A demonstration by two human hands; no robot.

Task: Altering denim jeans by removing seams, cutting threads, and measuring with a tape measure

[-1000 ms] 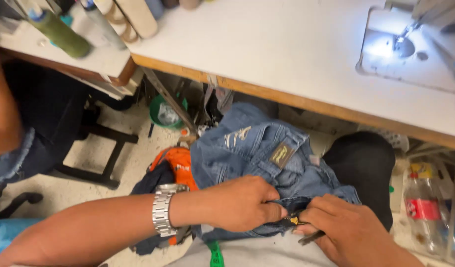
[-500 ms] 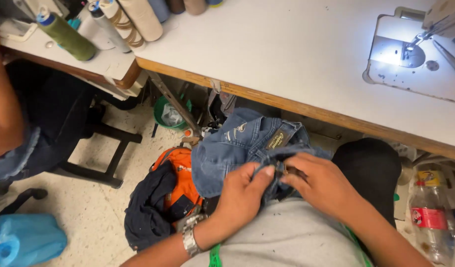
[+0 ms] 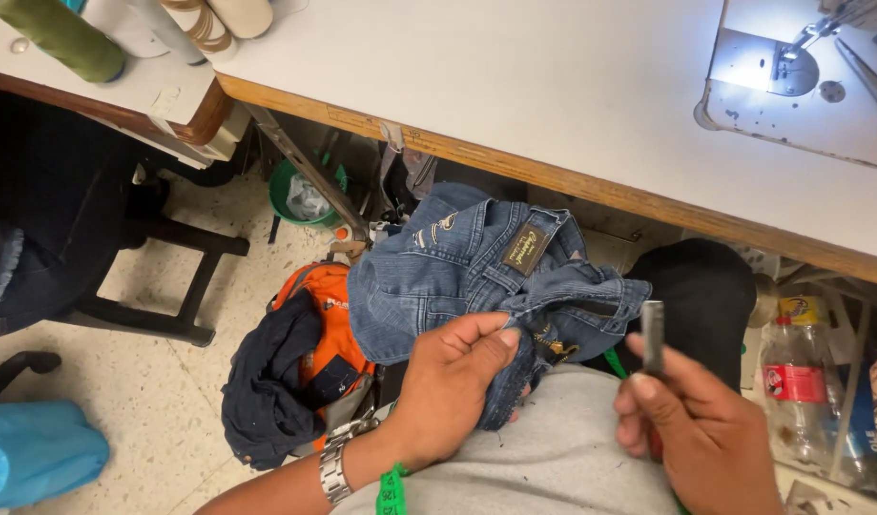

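Head view: the left hand (image 3: 454, 381) is closed in a pinch on the waistband edge of the crumpled blue denim jeans (image 3: 476, 277), which lie on the person's lap below the white table's (image 3: 515, 86) front edge. The right hand (image 3: 696, 429) is curled around a small dark cylindrical tool (image 3: 653, 334), just beside the jeans. The denim looks soft, floppy and fairly light; the thick waistband seam seems the firmest hold.

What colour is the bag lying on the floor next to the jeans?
Orange, partly covered by a dark navy cloth; the bag shows in the head view, left of the jeans.
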